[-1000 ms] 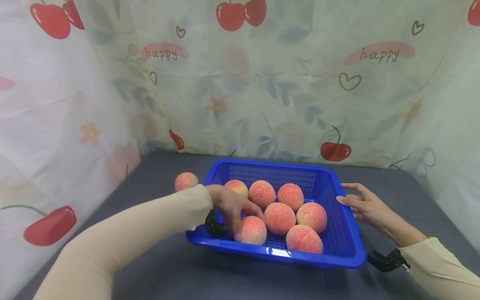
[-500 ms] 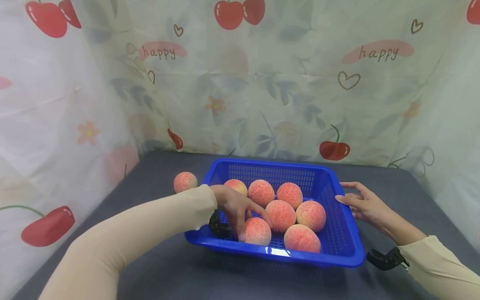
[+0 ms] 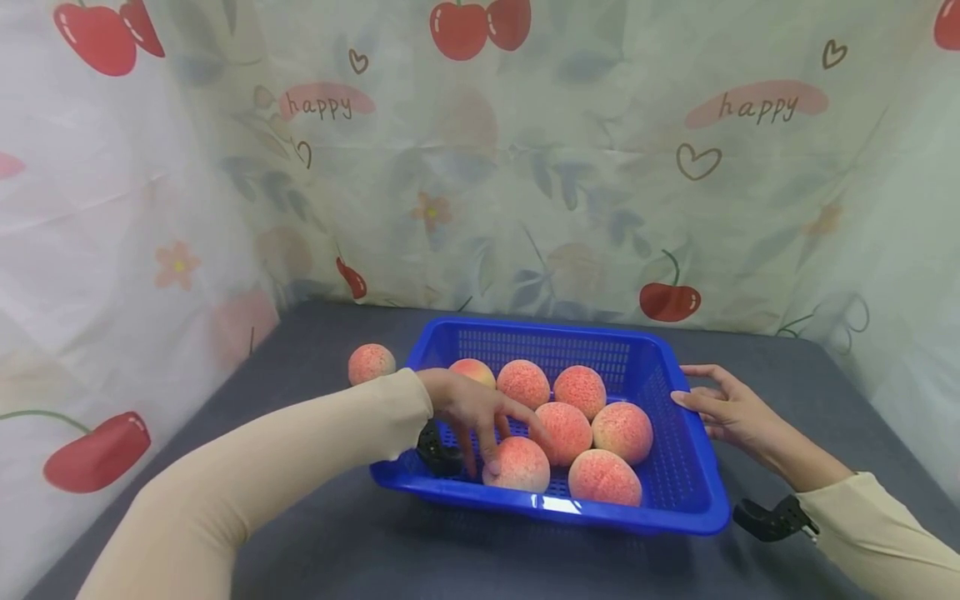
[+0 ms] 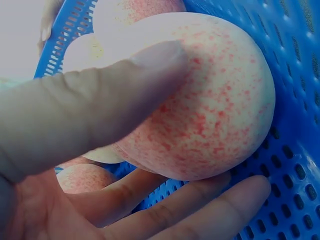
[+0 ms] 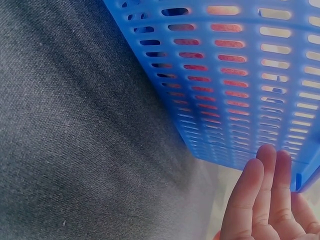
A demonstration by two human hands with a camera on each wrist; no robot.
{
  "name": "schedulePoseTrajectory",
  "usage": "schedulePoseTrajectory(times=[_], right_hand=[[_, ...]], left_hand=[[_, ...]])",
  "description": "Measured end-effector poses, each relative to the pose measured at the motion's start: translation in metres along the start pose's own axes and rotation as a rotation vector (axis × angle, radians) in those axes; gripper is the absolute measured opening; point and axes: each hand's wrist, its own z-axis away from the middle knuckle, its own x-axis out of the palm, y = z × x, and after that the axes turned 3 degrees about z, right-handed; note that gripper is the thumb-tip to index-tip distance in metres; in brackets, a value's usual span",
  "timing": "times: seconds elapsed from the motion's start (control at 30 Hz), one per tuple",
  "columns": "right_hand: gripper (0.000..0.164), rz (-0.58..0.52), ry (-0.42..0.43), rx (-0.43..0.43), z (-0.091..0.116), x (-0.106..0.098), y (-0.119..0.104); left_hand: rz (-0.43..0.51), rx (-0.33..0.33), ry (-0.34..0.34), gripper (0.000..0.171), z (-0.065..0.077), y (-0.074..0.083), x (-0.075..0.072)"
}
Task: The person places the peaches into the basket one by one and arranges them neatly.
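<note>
A blue plastic basket [image 3: 705,522] with slotted walls holds several pink-red peaches. My left hand [image 3: 480,408] reaches into its left front part, fingers spread loosely around a peach [image 3: 520,467]. In the left wrist view, the thumb lies against that peach [image 4: 215,115] and the other fingers [image 4: 235,210] stretch out beside it, some apart from it. At the basket's right side, my right hand [image 3: 738,417] holds the rim, thumb on top and fingers outside. The right wrist view shows these fingers [image 5: 266,185] extended along the slotted outer wall [image 5: 215,90].
Outside the basket, one peach [image 3: 371,364] lies on the dark grey tabletop [image 3: 315,533] at the left, partly behind the left sleeve. A patterned curtain [image 3: 480,183] encloses the back and sides. Black straps [image 3: 772,521] sit at the wrists.
The peach under my left hand has shifted slightly right in the basket, and the left fingers have loosened around it. My right hand stays at the rim.
</note>
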Motion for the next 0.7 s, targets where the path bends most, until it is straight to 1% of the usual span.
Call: schedulePoseTrajectory(times=[0.37,0.7], right_hand=[[0.072,0.033,0.003,-0.001,-0.0002,0.0004,0.0015],[0.073,0.043,0.018,0.009,-0.0006,0.0019,0.0011]], left_hand=[[0.020,0.018,-0.042,0.066,0.0008,0.0015,0.0000],[-0.003,-0.012,0.001,0.062,0.0006,0.0057,0.0029]])
